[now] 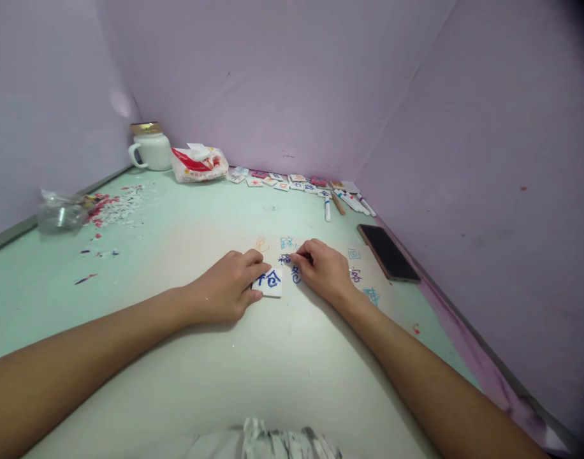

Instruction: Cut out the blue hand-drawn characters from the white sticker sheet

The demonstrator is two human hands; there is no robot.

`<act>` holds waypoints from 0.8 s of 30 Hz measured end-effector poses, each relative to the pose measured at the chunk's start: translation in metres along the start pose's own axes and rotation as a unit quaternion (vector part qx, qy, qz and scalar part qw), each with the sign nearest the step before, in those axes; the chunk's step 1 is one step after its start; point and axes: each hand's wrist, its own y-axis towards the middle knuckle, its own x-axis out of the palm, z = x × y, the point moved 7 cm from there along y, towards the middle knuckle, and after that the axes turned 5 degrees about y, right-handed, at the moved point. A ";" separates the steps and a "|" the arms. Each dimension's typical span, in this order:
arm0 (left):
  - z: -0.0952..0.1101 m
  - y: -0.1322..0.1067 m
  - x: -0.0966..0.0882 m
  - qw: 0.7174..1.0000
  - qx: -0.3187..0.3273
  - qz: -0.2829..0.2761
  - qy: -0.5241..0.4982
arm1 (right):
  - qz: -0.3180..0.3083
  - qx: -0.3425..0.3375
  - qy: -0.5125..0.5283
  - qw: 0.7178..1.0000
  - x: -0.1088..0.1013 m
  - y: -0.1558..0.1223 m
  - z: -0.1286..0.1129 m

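Note:
A white square tile (271, 283) with a dark blue character on it lies on the table in front of me. My left hand (229, 284) grips it by its left side, the thumb at the lower edge and fingers at the upper edge, covering part of the character. Just to the right, my right hand (323, 268) rests on the table with thumb and forefinger pinched together beside handwritten blue characters (296, 274). Whatever may be between those fingertips is too small or hidden to make out.
At the back stand a white mug (153, 150), a tissue pack (201, 164) and several character tiles (282, 186). Markers (352, 201) and a phone (390, 252) lie at right. Red and white scraps (117, 209) and a clear plastic container (62, 213) are at left. Purple walls enclose the table.

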 end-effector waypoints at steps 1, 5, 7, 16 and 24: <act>0.000 -0.001 0.001 1.000 -0.004 0.000 0.002 | 0.003 -0.004 0.017 1.000 0.000 -0.002 0.000; 0.001 -0.004 0.003 1.000 -0.005 -0.005 0.000 | 0.013 -0.014 0.090 0.996 0.001 -0.011 -0.005; 0.001 -0.004 0.003 1.000 -0.004 -0.007 -0.001 | 0.005 -0.019 0.100 0.995 0.002 -0.015 -0.009; 0.005 -0.003 0.001 1.000 0.011 -0.004 0.027 | 0.043 -0.065 0.249 0.965 -0.013 -0.028 -0.016; 0.005 -0.004 0.001 1.000 0.014 -0.007 0.025 | -0.048 0.039 0.584 0.810 -0.004 -0.022 -0.010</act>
